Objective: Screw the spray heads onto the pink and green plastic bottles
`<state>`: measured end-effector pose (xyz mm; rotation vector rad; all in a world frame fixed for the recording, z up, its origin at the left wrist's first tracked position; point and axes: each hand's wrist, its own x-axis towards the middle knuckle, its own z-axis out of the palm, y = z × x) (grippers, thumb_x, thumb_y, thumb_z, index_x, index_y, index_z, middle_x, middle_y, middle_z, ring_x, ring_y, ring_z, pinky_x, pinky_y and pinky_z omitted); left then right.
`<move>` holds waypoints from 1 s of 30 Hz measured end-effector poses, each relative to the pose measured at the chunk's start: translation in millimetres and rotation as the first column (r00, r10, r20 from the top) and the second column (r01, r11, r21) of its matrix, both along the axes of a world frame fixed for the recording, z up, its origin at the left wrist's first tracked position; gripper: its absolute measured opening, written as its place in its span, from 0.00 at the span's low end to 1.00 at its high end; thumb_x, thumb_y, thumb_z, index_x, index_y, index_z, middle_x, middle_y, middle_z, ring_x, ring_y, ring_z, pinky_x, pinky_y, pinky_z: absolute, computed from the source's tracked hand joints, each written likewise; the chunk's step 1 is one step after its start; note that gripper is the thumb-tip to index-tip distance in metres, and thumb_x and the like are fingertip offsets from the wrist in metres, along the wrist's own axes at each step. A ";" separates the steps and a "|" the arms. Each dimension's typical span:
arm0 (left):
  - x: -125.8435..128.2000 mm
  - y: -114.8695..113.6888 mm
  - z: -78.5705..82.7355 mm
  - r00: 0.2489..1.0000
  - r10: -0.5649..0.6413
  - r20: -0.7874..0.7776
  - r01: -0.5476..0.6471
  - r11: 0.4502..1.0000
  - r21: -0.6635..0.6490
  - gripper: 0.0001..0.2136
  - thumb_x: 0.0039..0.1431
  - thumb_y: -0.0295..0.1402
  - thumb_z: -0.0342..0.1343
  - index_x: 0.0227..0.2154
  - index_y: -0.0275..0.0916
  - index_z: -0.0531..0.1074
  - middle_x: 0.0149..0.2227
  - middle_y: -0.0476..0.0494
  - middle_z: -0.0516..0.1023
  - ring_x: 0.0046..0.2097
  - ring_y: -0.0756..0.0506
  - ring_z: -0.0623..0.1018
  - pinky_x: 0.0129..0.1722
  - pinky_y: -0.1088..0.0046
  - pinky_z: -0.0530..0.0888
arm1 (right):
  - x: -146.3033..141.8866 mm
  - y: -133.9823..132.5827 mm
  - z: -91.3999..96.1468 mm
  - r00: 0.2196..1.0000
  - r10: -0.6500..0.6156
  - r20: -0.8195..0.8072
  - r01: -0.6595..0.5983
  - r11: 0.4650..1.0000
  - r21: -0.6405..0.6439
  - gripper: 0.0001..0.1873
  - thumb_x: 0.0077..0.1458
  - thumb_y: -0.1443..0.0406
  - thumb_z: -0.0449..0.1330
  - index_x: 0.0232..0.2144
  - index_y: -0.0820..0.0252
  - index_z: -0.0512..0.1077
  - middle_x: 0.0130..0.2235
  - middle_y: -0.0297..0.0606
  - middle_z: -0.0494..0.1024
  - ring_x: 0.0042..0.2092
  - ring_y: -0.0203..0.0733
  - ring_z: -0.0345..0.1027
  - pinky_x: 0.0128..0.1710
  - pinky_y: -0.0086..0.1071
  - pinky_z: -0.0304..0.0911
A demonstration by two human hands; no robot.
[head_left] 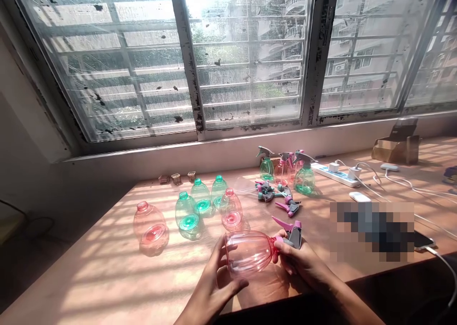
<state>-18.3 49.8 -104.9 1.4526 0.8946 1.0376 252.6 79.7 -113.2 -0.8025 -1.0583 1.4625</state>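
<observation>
My left hand (217, 280) cups the body of a clear pink spray bottle (250, 252) lying on its side above the wooden table (107, 277). Around the bottle's neck sits my right hand (298, 260), fingers closed at the base of a grey and pink trigger spray head (291, 232) fitted there. Open pink and green bottles without heads stand just beyond: a pink one (150, 227), green ones (187, 215), another pink one (231, 210).
Loose trigger heads (282, 197) lie mid-table. Three finished spray bottles (285, 170) stand near the window sill. A white power strip (337, 172) with cables, a white mouse (360, 197), a phone (423, 241) and a cardboard holder (396, 146) occupy the right side.
</observation>
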 end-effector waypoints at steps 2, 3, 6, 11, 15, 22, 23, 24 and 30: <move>1.2 -1.6 3.1 1.000 -0.007 -0.008 0.007 1.000 0.030 0.47 0.61 0.49 0.68 0.75 0.56 0.45 0.74 0.36 0.56 0.71 0.30 0.64 0.68 0.52 0.66 | 0.4 0.6 0.6 1.000 0.003 0.006 -0.003 1.000 0.000 0.22 0.54 0.50 0.73 0.34 0.57 0.68 0.25 0.33 0.81 0.17 0.28 0.54 0.19 0.27 0.39; 1.6 -1.9 4.6 1.000 -0.010 -0.013 0.011 0.999 0.044 0.46 0.62 0.50 0.66 0.75 0.57 0.44 0.74 0.36 0.57 0.71 0.31 0.63 0.68 0.53 0.66 | 0.6 0.9 0.9 1.000 0.007 0.010 -0.007 1.000 0.001 0.22 0.54 0.50 0.73 0.34 0.57 0.68 0.25 0.34 0.81 0.17 0.29 0.54 0.19 0.27 0.39; 1.5 -0.3 4.7 0.999 -0.030 -0.042 0.032 0.999 0.038 0.46 0.64 0.51 0.64 0.76 0.56 0.40 0.68 0.35 0.66 0.71 0.34 0.65 0.68 0.55 0.65 | 0.8 1.0 2.2 1.000 0.008 0.018 -0.008 1.000 0.005 0.22 0.53 0.49 0.73 0.34 0.57 0.69 0.25 0.34 0.82 0.17 0.30 0.55 0.19 0.27 0.42; -0.9 3.5 -3.7 0.999 -0.040 0.022 0.039 0.998 0.039 0.58 0.56 0.51 0.71 0.76 0.54 0.33 0.68 0.33 0.66 0.67 0.32 0.70 0.64 0.55 0.70 | 0.7 0.0 5.4 1.000 0.004 0.015 -0.004 1.000 0.007 0.21 0.53 0.50 0.73 0.34 0.57 0.70 0.25 0.33 0.81 0.18 0.29 0.52 0.19 0.26 0.42; -1.9 1.5 -1.9 0.999 -0.052 -0.005 0.052 0.998 -0.018 0.49 0.61 0.47 0.69 0.76 0.53 0.43 0.69 0.34 0.65 0.65 0.33 0.72 0.66 0.54 0.68 | 0.0 -0.5 7.7 1.000 -0.004 0.008 0.004 1.000 0.001 0.21 0.53 0.49 0.73 0.33 0.56 0.71 0.25 0.32 0.80 0.18 0.28 0.48 0.18 0.26 0.42; -1.1 1.5 1.7 0.996 -0.052 -0.071 0.058 0.994 0.089 0.47 0.65 0.52 0.62 0.76 0.54 0.38 0.66 0.34 0.70 0.65 0.34 0.74 0.66 0.54 0.68 | -0.6 -0.6 7.9 1.000 -0.003 -0.005 0.003 1.000 0.002 0.22 0.53 0.48 0.72 0.32 0.55 0.70 0.25 0.32 0.80 0.17 0.28 0.49 0.18 0.26 0.42; -0.9 0.8 2.4 0.995 -0.067 -0.071 0.072 0.995 0.075 0.47 0.65 0.51 0.63 0.76 0.54 0.37 0.65 0.35 0.71 0.65 0.35 0.74 0.67 0.54 0.66 | -0.3 -0.6 7.5 1.000 0.000 -0.002 0.000 1.000 -0.001 0.22 0.53 0.48 0.73 0.32 0.55 0.70 0.25 0.33 0.81 0.17 0.28 0.49 0.18 0.26 0.42; -0.7 0.1 2.7 0.995 -0.080 -0.067 0.084 0.995 0.057 0.49 0.64 0.50 0.65 0.76 0.55 0.35 0.65 0.36 0.70 0.66 0.35 0.72 0.68 0.55 0.65 | 0.0 -0.6 7.0 1.000 0.002 -0.001 -0.002 1.000 -0.003 0.22 0.53 0.49 0.73 0.32 0.55 0.70 0.25 0.33 0.81 0.17 0.29 0.49 0.18 0.26 0.42; -0.7 3.8 -5.1 0.996 -0.090 0.005 0.090 0.995 0.031 0.53 0.62 0.50 0.66 0.76 0.51 0.33 0.73 0.31 0.60 0.70 0.30 0.67 0.68 0.51 0.66 | 1.0 -0.1 1.5 1.000 0.009 -0.009 -0.009 1.000 0.001 0.20 0.53 0.51 0.74 0.35 0.55 0.71 0.26 0.31 0.80 0.18 0.30 0.53 0.18 0.26 0.46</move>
